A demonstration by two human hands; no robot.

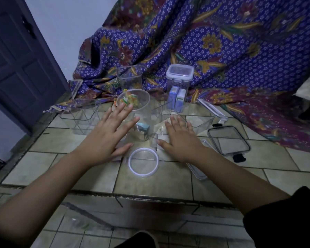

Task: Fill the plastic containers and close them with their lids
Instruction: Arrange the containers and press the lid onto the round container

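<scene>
At the middle of the tiled floor (222, 176), between two flat, spread hands holding nothing: the round container (141, 111), open, with a small teal box (143, 128) at its bottom. Left hand (106, 138) at 9 o'clock, straight fingers reaching to the rim, contact unclear. Right hand (181, 140) at 3 o'clock, palm down, fingers straight. Round lid (143, 161) flat at 6 o'clock, near both thumbs.

Likely step: closing this container, perhaps after topping it up. For a clean close: steady the wall with the left hand, lift the lid by its white ring with the right, set it level on the rim, press evenly all round. No one-sided push: risk of tipping such light plastic.

Count of containers: one round, four squarish.
- tall lidded container (179, 83) at 1 o'clock, blue-white boxes inside
- tall open container (130, 77) at 12
- low square container (81, 119) at 9
- second square container (199, 120) at 3

Count of loose lids: one round, one dark-edged lid (228, 140) near 4 o'clock, one clear lid (213, 110) at 2, one half-hidden lid (198, 173) under the right wrist.
</scene>
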